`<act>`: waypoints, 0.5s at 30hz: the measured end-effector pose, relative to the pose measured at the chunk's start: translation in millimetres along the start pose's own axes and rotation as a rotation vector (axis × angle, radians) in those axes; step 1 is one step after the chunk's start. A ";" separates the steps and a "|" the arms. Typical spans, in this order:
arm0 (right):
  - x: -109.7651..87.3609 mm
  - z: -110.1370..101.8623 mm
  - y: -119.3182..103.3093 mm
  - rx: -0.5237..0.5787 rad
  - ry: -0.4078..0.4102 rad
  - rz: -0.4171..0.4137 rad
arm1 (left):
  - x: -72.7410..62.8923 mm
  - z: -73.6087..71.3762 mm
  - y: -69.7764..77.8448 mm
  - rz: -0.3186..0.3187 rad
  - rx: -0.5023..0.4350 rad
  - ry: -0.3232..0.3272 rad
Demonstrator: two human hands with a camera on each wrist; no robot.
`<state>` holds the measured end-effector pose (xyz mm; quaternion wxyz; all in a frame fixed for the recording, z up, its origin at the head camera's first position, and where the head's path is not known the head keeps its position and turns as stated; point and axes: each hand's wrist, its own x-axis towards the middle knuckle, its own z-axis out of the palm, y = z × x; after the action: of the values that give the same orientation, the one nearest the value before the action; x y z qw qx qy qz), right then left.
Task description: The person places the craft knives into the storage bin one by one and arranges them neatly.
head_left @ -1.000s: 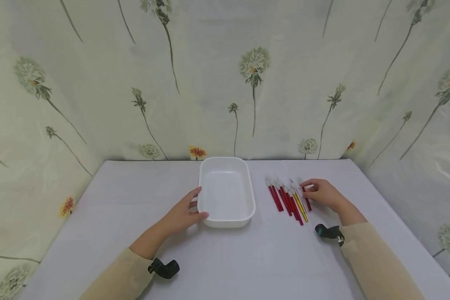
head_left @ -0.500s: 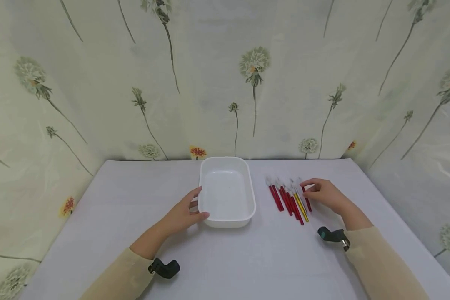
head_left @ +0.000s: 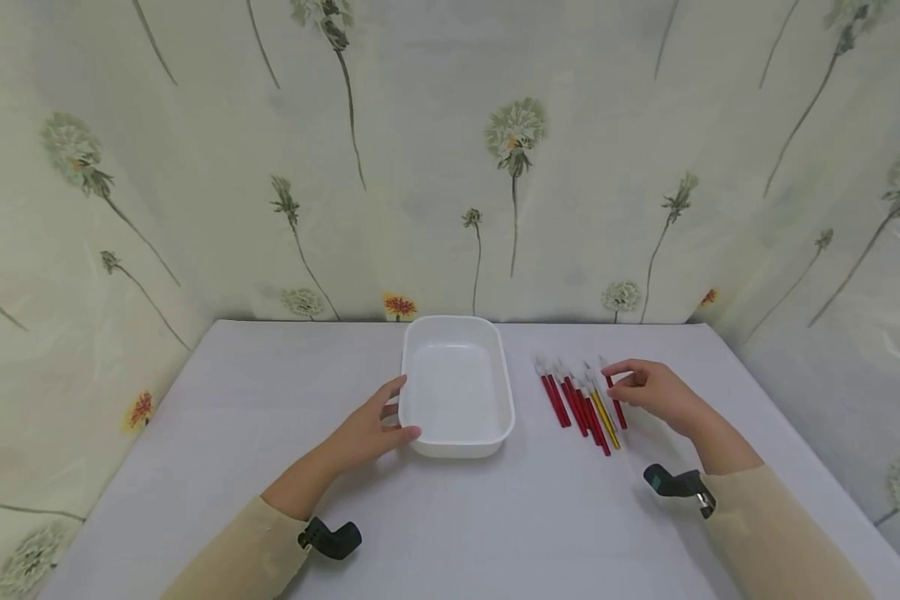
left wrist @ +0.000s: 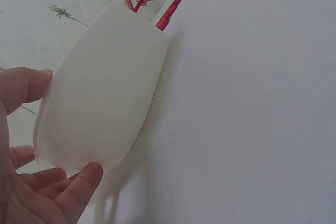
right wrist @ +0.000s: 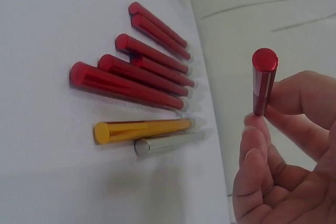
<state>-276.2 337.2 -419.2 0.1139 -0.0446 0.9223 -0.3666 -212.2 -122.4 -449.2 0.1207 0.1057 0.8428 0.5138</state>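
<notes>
Left hand [head_left: 367, 429]: we see it gripping the white tray [head_left: 456, 387] at its near left corner, thumb at the near end, other fingers along the left wall. Tray sits flat on the table [head_left: 495, 521], around the middle, far end near the back edge; we see nothing lying in it.

Right hand [head_left: 660, 392]: pinching one red pen [right wrist: 264, 85] between thumb and fingers, the pen's round red end toward the wrist camera. We can't tell if that pen touches the table. It's well to the right of the tray, just beside the loose pens.

Loose pens: we count six red pens [right wrist: 131, 88], then a yellow pen [right wrist: 144, 130] and a silver pen [right wrist: 170, 144], all lying side by side, slanted, pale tips away from the person. The red ones lie nearest the tray, silver nearest the held pen.

Behind: flower-print cloth [head_left: 420, 183]. We also note beige sleeves [head_left: 783, 533], a dark wrist camera [head_left: 333, 540] at the left cuff.
</notes>
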 end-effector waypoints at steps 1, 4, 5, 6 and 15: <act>-1.4 0.1 -1.7 0.004 0.001 0.002 | -0.2 0.1 0.5 0.000 0.000 0.000; -6.0 1.2 -8.9 0.021 0.002 -0.004 | -0.1 0.5 1.0 -0.002 -0.001 0.000; -7.4 1.6 -11.4 0.028 0.003 -0.007 | 0.0 0.7 1.1 -0.004 -0.003 0.000; -8.9 2.0 -14.3 0.034 0.002 -0.013 | 0.2 0.8 1.1 -0.005 -0.004 0.000; -11.2 9.7 -38.3 0.089 -0.015 -0.016 | 0.3 2.1 0.1 -0.021 0.000 0.006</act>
<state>-263.0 304.7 -397.7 0.1198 -0.0497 0.9037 -0.4080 -211.8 -120.5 -450.0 0.1233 0.0953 0.8443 0.5127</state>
